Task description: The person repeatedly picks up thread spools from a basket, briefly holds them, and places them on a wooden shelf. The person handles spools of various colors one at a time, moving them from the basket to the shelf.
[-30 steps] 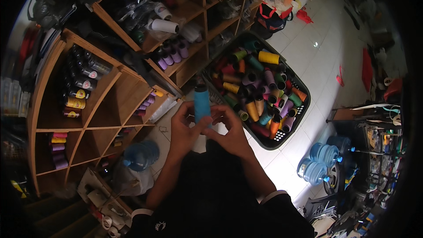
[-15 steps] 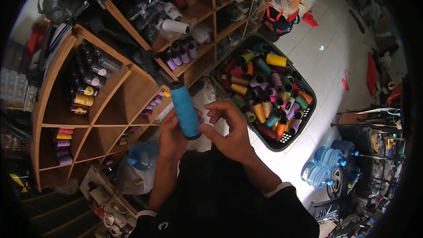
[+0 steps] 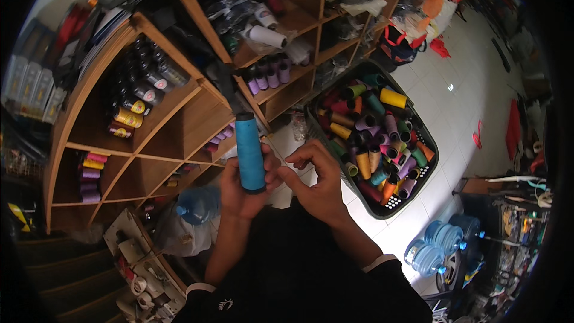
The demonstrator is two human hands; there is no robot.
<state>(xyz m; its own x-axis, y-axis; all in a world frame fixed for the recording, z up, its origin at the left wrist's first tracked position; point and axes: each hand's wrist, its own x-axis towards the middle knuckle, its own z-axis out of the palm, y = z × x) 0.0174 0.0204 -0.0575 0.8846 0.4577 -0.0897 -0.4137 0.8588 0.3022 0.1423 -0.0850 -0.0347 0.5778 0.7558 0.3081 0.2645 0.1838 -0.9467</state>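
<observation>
A tall spool of blue thread (image 3: 250, 158) with black ends stands nearly upright in front of me. My left hand (image 3: 240, 188) is wrapped round its lower part, fingertips showing on the right side. Just right of the spool hovers my right hand (image 3: 318, 184), its fingers bent and a small gap left between thumb and forefinger. I see nothing in that gap; a fine thread there would be too thin to make out. Beyond it, on the right, a dark plastic basket (image 3: 433, 161) holds a heap of thread spools in many colours.
Wooden cubby shelves (image 3: 161, 158) on the left hold dark spools (image 3: 146, 90) and purple spools (image 3: 272, 76). A blue water jug (image 3: 200, 204) sits below them. More water jugs (image 3: 426, 256) stand on the tiled floor (image 3: 457, 116) at right. Sewing-machine-like equipment (image 3: 140, 263) lies lower left.
The blue spool has tipped more upright in my left hand. My right hand's fingers have curled in slightly. The whole view has swung, shifting the shelves and basket rightward.
</observation>
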